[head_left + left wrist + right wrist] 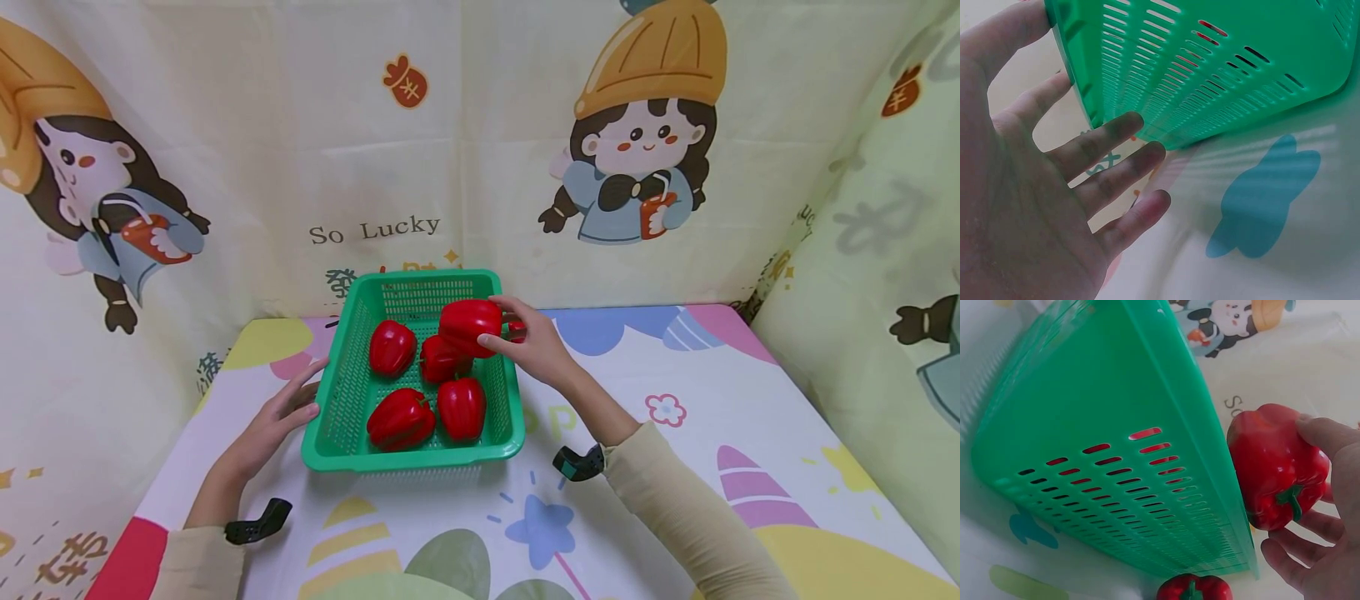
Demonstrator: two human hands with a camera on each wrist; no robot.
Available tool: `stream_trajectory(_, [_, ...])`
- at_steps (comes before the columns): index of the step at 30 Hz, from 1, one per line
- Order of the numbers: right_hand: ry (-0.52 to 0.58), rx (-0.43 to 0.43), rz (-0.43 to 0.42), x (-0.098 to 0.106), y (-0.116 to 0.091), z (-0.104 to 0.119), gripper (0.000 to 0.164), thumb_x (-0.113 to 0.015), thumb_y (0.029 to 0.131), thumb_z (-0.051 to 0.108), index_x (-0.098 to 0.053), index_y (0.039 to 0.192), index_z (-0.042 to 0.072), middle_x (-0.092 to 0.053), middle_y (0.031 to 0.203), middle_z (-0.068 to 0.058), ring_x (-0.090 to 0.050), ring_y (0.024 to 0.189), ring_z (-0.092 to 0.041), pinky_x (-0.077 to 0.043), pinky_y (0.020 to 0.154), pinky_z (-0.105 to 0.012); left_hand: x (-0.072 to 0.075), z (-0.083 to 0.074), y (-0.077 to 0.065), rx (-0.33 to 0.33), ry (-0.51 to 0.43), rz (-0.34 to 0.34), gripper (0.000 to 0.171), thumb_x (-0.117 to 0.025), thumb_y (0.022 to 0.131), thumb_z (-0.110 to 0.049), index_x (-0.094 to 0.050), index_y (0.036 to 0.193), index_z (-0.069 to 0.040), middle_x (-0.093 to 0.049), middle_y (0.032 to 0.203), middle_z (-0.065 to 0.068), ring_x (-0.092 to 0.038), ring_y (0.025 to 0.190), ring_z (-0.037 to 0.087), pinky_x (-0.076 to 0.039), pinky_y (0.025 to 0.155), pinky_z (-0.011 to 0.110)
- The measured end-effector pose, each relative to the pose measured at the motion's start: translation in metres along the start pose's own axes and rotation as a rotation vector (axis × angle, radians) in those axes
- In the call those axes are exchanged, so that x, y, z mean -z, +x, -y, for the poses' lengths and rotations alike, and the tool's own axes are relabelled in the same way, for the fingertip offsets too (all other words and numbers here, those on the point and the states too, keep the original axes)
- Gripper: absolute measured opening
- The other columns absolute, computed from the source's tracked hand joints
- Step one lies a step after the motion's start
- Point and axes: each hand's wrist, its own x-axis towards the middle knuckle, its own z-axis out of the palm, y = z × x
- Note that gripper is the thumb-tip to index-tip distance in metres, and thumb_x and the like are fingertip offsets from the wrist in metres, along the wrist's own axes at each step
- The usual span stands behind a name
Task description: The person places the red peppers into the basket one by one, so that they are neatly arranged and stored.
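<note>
My right hand (528, 342) holds a glossy red bell pepper (468, 325) over the right side of a green plastic basket (412, 460). Thumb and fingers wrap that bell pepper (1279, 465) at the basket's rim in the right wrist view, its green stem showing. Inside the basket lie several more red bell peppers (400, 419). Another bell pepper (1194, 589) is outside the basket, mostly hidden behind my right hand in the head view. At the basket's left side, my left hand (266, 429) touches the rim with spread, fairly straight fingers (1107, 140).
The basket stands on a table covered with a colourful patterned cloth (600, 508). A printed cloth (495, 125) with cartoon figures hangs behind the table. Another printed cloth (870, 275) borders its right side. Both wrists wear black bands (258, 522).
</note>
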Motion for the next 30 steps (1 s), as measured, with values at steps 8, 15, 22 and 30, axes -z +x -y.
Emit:
stream_trajectory(8, [0.024, 0.015, -0.008, -0.004, 0.011, -0.027, 0.070, -0.073, 0.085, 0.026, -0.040, 0.146, 0.015, -0.054, 0.138, -0.011, -0.060, 0.116, -0.033, -0.057, 0.088, -0.045, 0.000, 0.000, 0.000, 0.001, 0.001, 0.000, 0.063, -0.043, 0.100, -0.025, -0.015, 0.156, -0.025, -0.028, 0.157, 0.020, -0.025, 0.140, 0.051, -0.027, 0.100, 0.077])
stream_trajectory(15, [0.026, 0.039, -0.011, -0.003, 0.010, -0.029, 0.068, -0.073, 0.085, 0.030, -0.042, 0.144, 0.016, -0.055, 0.136, -0.007, -0.061, 0.115, -0.030, -0.057, 0.088, -0.042, 0.001, 0.001, 0.000, -0.003, -0.002, 0.004, 0.063, -0.043, 0.100, -0.025, -0.015, 0.156, -0.024, -0.027, 0.157, 0.020, -0.024, 0.140, 0.051, -0.027, 0.100, 0.077])
stream_trajectory(22, [-0.014, 0.078, -0.022, -0.003, 0.009, -0.029, 0.061, -0.071, 0.087, 0.033, -0.046, 0.141, 0.021, -0.056, 0.136, -0.006, -0.056, 0.122, -0.030, -0.051, 0.099, -0.045, 0.000, 0.001, 0.000, -0.003, -0.001, 0.002, 0.063, -0.043, 0.100, -0.025, -0.015, 0.156, -0.025, -0.027, 0.157, 0.021, -0.025, 0.140, 0.051, -0.028, 0.100, 0.077])
stream_trajectory(30, [-0.048, 0.088, -0.049, -0.001, 0.010, -0.033, 0.058, -0.070, 0.087, 0.034, -0.048, 0.139, 0.023, -0.058, 0.134, -0.002, -0.058, 0.120, -0.024, -0.051, 0.100, -0.044, 0.001, 0.002, 0.000, 0.009, -0.004, 0.004, 0.062, -0.043, 0.100, -0.025, -0.015, 0.156, -0.027, -0.028, 0.156, 0.022, -0.025, 0.140, 0.050, -0.028, 0.100, 0.077])
